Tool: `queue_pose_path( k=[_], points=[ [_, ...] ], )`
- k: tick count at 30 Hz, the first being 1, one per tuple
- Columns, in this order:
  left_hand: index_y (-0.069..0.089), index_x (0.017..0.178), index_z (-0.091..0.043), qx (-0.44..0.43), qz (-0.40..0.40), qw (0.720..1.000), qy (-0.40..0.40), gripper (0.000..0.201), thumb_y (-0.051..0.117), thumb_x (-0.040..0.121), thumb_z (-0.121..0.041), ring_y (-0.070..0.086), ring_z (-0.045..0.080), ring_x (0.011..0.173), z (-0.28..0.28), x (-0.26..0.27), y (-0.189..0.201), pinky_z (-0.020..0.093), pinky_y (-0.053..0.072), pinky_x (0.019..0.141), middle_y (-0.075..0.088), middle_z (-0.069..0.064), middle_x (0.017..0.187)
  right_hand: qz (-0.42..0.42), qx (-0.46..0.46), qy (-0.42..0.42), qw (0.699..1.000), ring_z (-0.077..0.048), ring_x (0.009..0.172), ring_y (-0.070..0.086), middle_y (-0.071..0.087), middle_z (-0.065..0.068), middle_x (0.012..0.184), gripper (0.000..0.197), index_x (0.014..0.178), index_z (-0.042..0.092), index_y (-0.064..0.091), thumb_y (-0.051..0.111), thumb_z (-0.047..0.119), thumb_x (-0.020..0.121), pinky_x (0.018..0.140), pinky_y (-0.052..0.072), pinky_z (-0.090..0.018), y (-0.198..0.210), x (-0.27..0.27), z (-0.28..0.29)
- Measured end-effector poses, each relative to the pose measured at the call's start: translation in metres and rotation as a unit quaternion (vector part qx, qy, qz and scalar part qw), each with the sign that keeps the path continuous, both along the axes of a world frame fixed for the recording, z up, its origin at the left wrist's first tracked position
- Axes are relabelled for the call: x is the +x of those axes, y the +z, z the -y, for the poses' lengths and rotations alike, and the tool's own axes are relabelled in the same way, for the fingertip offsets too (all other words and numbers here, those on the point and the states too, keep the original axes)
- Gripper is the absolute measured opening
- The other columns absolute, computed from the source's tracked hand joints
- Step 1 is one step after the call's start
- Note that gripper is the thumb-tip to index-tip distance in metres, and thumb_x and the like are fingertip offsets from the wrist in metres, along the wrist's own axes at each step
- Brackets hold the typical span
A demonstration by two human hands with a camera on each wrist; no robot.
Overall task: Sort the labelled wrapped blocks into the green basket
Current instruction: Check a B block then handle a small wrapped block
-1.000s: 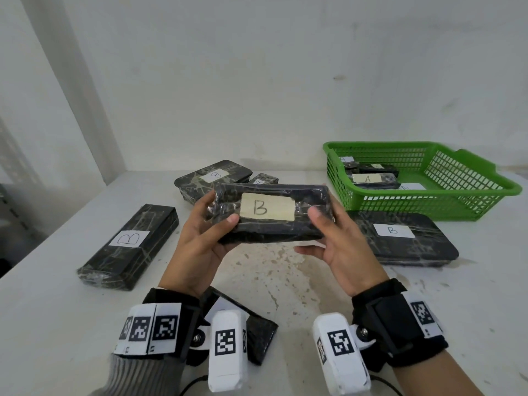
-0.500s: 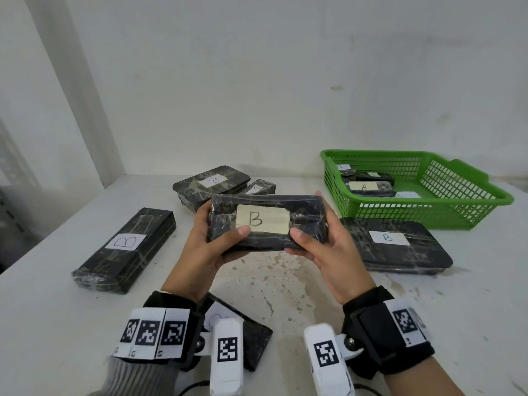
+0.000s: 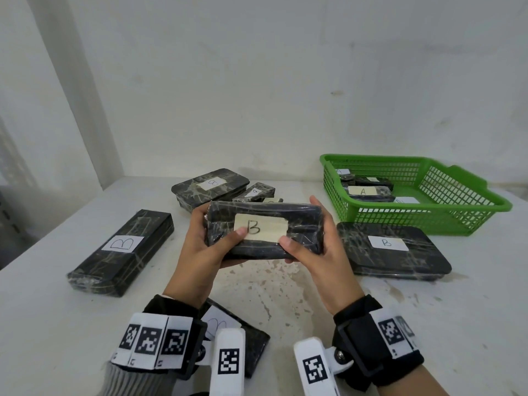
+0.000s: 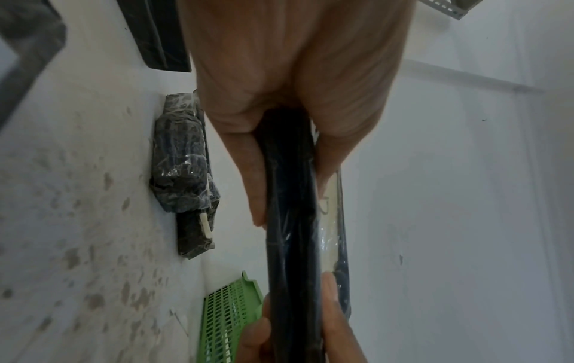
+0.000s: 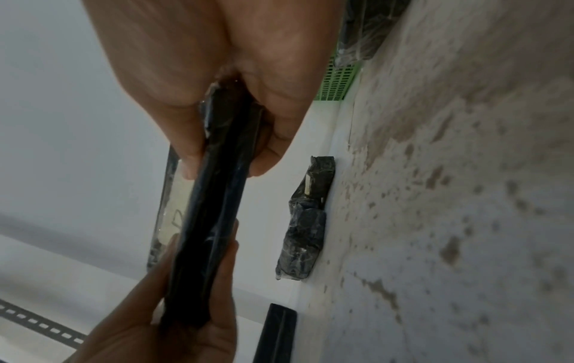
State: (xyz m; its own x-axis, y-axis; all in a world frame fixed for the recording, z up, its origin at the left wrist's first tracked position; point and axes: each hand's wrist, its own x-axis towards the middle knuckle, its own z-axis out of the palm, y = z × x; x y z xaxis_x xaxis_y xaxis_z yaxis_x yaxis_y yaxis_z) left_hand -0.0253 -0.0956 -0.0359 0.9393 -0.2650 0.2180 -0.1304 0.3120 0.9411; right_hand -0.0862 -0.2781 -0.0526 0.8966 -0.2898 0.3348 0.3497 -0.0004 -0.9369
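A black wrapped block with a tan label marked B (image 3: 264, 228) is held in the air above the middle of the table. My left hand (image 3: 208, 241) grips its left end, thumb on the label's edge. My right hand (image 3: 311, 244) grips its right end, thumb on the front face. Both wrist views show the block edge-on (image 4: 292, 221) (image 5: 211, 216), pinched between thumb and fingers. The green basket (image 3: 480, 207) stands at the back right with several wrapped blocks inside, one (image 3: 368, 192) labelled A.
Other wrapped blocks lie on the white table (image 3: 51, 324): a long B block (image 3: 123, 250) at left, a flat B block (image 3: 391, 250) in front of the basket, a flat one (image 3: 210, 187) and small ones (image 3: 255, 192) at the back, and another (image 3: 245, 338) beneath my wrists.
The held B block has come down slightly and nearer to me. My right thumb has slid inward along its front face toward the label.
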Motion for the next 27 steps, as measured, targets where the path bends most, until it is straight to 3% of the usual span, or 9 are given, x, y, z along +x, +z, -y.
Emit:
queue_pose_path(
  k=[2,5,8,11,15,19,21,23,27],
  points=[
    [0.049,0.125,-0.019,0.0,-0.003,1.0,0.009,0.059,0.074,0.071,-0.018,0.071,0.026,0.099,0.0,0.0004,0.0001,0.036,0.06,0.068,0.069,0.006,0.114,-0.007,0.029,0.016,0.999,-0.014,0.119,0.061,0.059,0.005,0.136,0.078,0.142,0.043,0.038,0.076,0.032,0.075,0.093,0.056,-0.04,0.0007,0.0008,0.0007],
    [0.05,0.126,-0.02,0.0,-0.019,1.0,0.001,0.063,0.081,0.072,-0.017,0.071,0.026,0.098,-0.0015,0.0017,0.0009,0.041,0.061,0.072,0.07,0.007,0.114,-0.016,0.054,0.019,0.998,-0.019,0.124,0.059,0.059,0.004,0.136,0.06,0.139,0.043,0.044,0.065,0.04,0.083,0.103,0.047,-0.053,-0.0005,0.0039,0.0032],
    [0.049,0.127,-0.02,0.006,-0.029,1.0,0.003,0.059,0.079,0.076,-0.023,0.071,0.024,0.099,-0.0019,0.0012,0.0002,0.046,0.06,0.076,0.07,0.006,0.115,-0.017,0.029,0.006,0.999,-0.021,0.12,0.061,0.061,0.003,0.133,0.051,0.137,0.038,0.046,0.059,0.037,0.087,0.098,0.05,-0.056,-0.0028,0.0053,0.0039],
    [0.048,0.128,-0.018,0.014,-0.028,0.999,0.018,0.047,0.067,0.084,-0.017,0.07,0.025,0.101,-0.0015,0.0035,-0.0032,0.045,0.061,0.073,0.067,0.008,0.119,-0.021,0.041,0.018,0.999,-0.02,0.115,0.064,0.063,0.003,0.129,0.051,0.136,0.035,0.046,0.057,0.033,0.087,0.095,0.053,-0.052,-0.0027,0.006,0.0053],
    [0.049,0.127,-0.019,0.009,-0.034,0.999,0.013,0.041,0.064,0.089,-0.014,0.071,0.026,0.1,-0.003,0.0055,-0.0035,0.047,0.061,0.074,0.068,0.008,0.117,-0.028,0.068,0.026,0.997,-0.014,0.102,0.069,0.07,0.007,0.114,0.043,0.132,0.034,0.051,0.051,0.035,0.089,0.08,0.058,-0.038,0.0005,0.0058,0.0081],
    [0.047,0.13,-0.019,0.003,-0.046,0.999,-0.014,0.05,0.07,0.087,-0.027,0.071,0.027,0.099,-0.0037,0.0036,0.0005,0.049,0.06,0.077,0.07,0.009,0.116,-0.025,0.019,-0.021,0.999,-0.02,0.106,0.068,0.072,0.003,0.111,0.033,0.123,0.034,0.053,0.051,0.035,0.09,0.095,0.053,-0.051,0.0027,0.0035,0.0074],
    [0.047,0.131,-0.018,0.008,-0.041,0.999,-0.01,0.045,0.065,0.09,-0.02,0.071,0.026,0.099,-0.0038,0.0049,-0.0003,0.046,0.06,0.076,0.068,0.01,0.118,-0.028,0.025,-0.02,0.999,-0.021,0.105,0.068,0.073,0.002,0.11,0.03,0.123,0.032,0.053,0.05,0.031,0.093,0.096,0.051,-0.056,0.0038,0.003,0.0075],
    [0.047,0.131,-0.019,0.01,-0.037,0.999,-0.004,0.04,0.06,0.093,-0.014,0.071,0.026,0.1,-0.0043,0.0062,-0.0018,0.044,0.06,0.074,0.067,0.009,0.118,-0.031,0.033,-0.012,0.999,-0.019,0.108,0.067,0.072,0.004,0.113,0.031,0.125,0.034,0.054,0.052,0.031,0.094,0.098,0.051,-0.054,0.0045,0.0018,0.0072],
    [0.05,0.126,-0.02,0.017,-0.015,1.0,0.0,0.038,0.063,0.091,-0.015,0.07,0.027,0.1,-0.0057,0.0057,-0.0024,0.043,0.06,0.072,0.067,0.009,0.118,-0.042,0.009,-0.011,0.999,-0.013,0.114,0.063,0.067,0.005,0.121,0.06,0.125,0.04,0.053,0.071,0.062,0.073,0.104,0.048,-0.042,0.005,-0.0003,0.0036]
  ],
)
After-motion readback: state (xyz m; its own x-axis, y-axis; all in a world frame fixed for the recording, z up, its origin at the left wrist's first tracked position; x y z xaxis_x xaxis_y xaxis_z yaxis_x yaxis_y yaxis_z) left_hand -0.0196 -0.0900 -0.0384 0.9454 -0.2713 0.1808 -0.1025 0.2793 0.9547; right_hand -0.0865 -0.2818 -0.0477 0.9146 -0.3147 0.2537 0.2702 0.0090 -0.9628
